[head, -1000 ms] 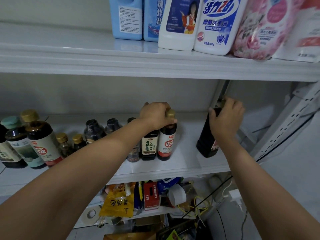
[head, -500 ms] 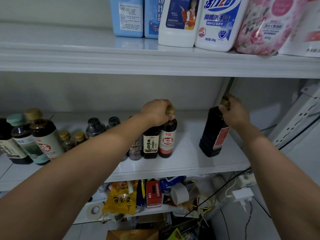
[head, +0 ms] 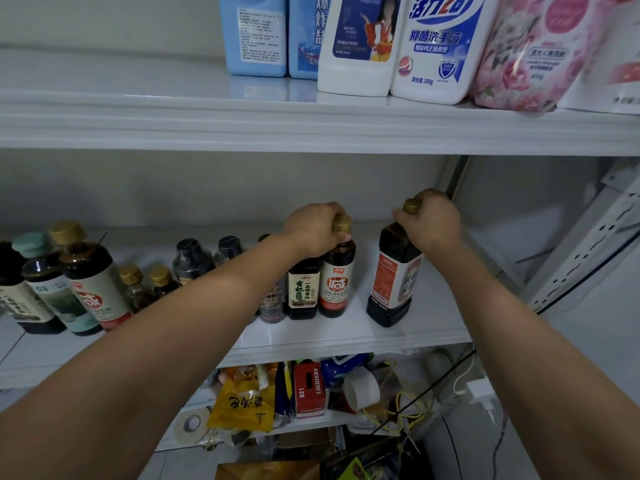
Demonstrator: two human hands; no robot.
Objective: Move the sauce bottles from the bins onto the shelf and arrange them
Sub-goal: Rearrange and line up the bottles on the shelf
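Note:
On the white middle shelf [head: 346,336] stand several dark sauce bottles. My left hand [head: 317,228] grips the gold-capped neck of a slim bottle with a red and white label [head: 334,282]; a green-labelled bottle [head: 303,289] stands against it on the left. My right hand [head: 431,223] grips the neck of a larger dark bottle with an orange label [head: 393,282], which stands upright to the right, apart from the pair. More bottles [head: 86,282] fill the shelf's left part, some behind my left forearm.
Detergent bottles [head: 433,46] and a pink pouch [head: 526,53] sit on the upper shelf just overhead. The lower shelf holds a yellow bag [head: 244,403], a red box [head: 310,389], a tape roll [head: 192,422] and cables. A perforated white upright [head: 588,244] stands at the right.
My right hand has brought the large orange-labelled bottle leftward toward the pair and set it more upright, turning its label forward. My left hand keeps its hold on the slim bottle.

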